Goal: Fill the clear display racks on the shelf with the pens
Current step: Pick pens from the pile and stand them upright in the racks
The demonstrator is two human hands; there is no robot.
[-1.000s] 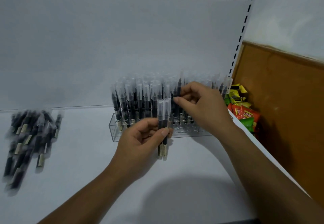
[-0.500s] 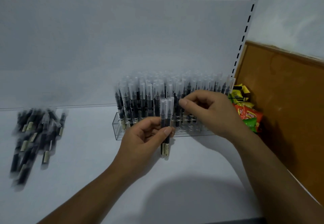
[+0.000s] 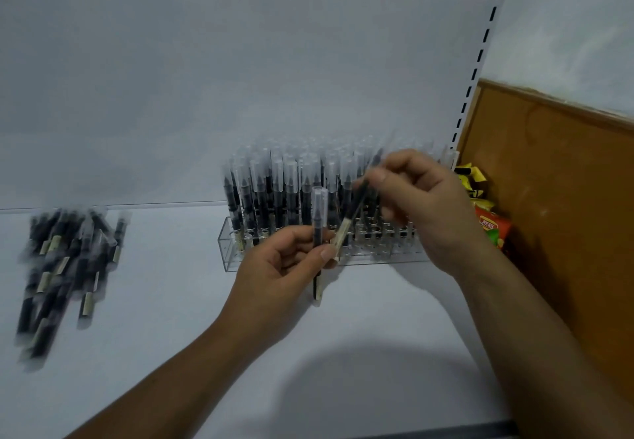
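You have one view only, from the camera worn on your head. It looks forward and down onto the white shelf [image 3: 171, 318], close enough that both forearms enter from the bottom edge. The shelf's back panel [image 3: 240, 78] fills the upper half, and the wide lens bends its edges.

Beyond the fingers [image 3: 372, 177], upright pens [image 3: 274, 195] crowd the clear rack [image 3: 228, 243]. Left of them the shelf [image 3: 164, 267] lies bare up to the loose pen pile [image 3: 65, 267]. Snack packets [image 3: 492, 229] and a brown panel [image 3: 566, 198] close off the right.
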